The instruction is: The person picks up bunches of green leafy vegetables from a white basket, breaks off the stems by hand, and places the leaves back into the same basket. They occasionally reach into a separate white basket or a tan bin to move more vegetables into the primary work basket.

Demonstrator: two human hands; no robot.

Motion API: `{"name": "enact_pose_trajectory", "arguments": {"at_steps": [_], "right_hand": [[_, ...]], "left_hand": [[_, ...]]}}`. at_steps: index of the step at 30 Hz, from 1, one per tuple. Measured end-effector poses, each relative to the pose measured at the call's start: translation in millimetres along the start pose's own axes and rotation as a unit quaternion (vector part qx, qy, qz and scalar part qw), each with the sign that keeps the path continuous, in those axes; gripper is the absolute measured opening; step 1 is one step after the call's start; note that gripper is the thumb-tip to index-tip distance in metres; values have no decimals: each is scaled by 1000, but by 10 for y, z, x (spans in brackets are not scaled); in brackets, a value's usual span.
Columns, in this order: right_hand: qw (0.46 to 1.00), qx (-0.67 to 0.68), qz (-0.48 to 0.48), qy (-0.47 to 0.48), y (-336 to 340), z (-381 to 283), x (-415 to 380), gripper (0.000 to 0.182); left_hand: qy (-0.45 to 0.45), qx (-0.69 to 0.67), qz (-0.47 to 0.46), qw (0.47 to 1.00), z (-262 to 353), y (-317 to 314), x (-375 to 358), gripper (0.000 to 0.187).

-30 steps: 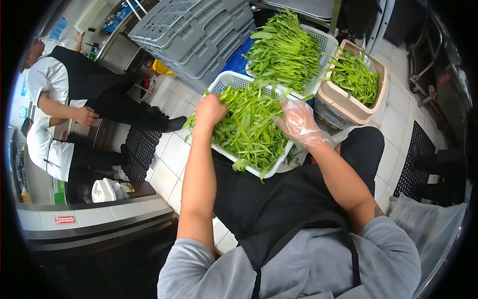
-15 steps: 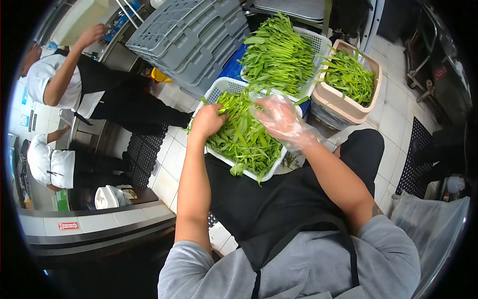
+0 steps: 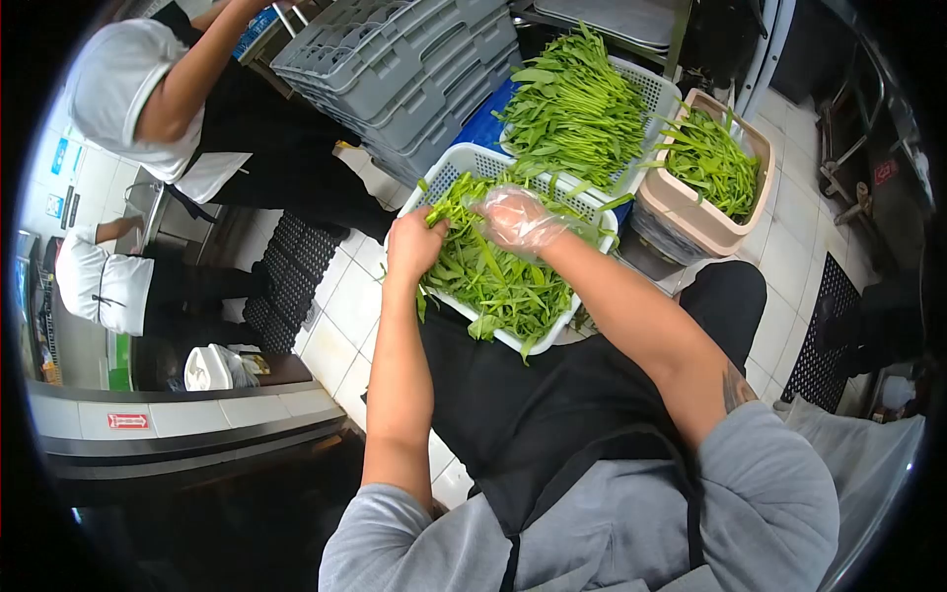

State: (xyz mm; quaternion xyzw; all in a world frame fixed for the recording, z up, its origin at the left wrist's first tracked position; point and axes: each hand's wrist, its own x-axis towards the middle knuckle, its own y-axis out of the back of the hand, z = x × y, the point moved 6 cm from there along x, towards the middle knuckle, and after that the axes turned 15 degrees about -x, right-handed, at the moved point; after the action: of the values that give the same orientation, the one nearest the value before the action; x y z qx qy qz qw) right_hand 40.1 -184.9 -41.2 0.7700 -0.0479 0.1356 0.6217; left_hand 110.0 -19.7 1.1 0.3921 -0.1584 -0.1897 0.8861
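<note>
A white perforated basket (image 3: 477,154) between my knees is heaped with leafy greens (image 3: 513,296) that look like water spinach. My bare left hand (image 3: 416,240) is closed at the basket's left side, its fingers pinching some green stems. Across the heap, my right hand (image 3: 517,219) wears a clear plastic glove; its fingers are curled down around leaves near the left hand, and the fingertips are partly hidden. Behind stands a second white basket (image 3: 663,99) with long-stemmed greens (image 3: 582,109) laid in a bundle. To its right, a beige bin (image 3: 760,163) holds more greens (image 3: 708,163).
Grey stacked crates (image 3: 395,79) stand at the back left. Two people in white tops and dark aprons, one nearer (image 3: 148,109) and one farther (image 3: 104,281), are on the left. Black floor mats (image 3: 296,276) lie on white tiles (image 3: 360,296). Clear plastic sheeting (image 3: 858,483) hangs at lower right.
My right hand has moved left over the heap, closer to my left hand, and its fingers have curled in. The nearer person has leaned closer. The view has shifted slightly.
</note>
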Motion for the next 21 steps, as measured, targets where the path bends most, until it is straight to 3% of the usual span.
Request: {"name": "enact_pose_trajectory", "arguments": {"at_steps": [3,6,9,10,11,13,17,21], "right_hand": [[988,-132,-84,-15,-152,-23,60,29],[980,-183,-77,-8,-151,-70,115,31],[964,-195,180,31,-242,-72,97,29],[968,-189,158,49,-286,-62,139,29],[977,-193,73,54,-390,-19,212,29],[973,-198,-97,61,-531,41,321,29],[957,-256,-108,89,-424,100,464,26],[978,-142,-116,98,-277,262,591,22]], "left_hand": [[37,17,51,998,-113,2,109,30],[67,47,53,995,-159,-20,162,34],[85,44,-16,995,-302,-232,71,35],[85,53,-71,992,-307,-329,3,34],[69,54,-84,993,-306,-379,-90,34],[69,44,-59,995,-318,-419,-255,35],[58,70,-72,993,-339,-510,-494,33],[47,95,-89,990,-480,-639,-516,27]]}}
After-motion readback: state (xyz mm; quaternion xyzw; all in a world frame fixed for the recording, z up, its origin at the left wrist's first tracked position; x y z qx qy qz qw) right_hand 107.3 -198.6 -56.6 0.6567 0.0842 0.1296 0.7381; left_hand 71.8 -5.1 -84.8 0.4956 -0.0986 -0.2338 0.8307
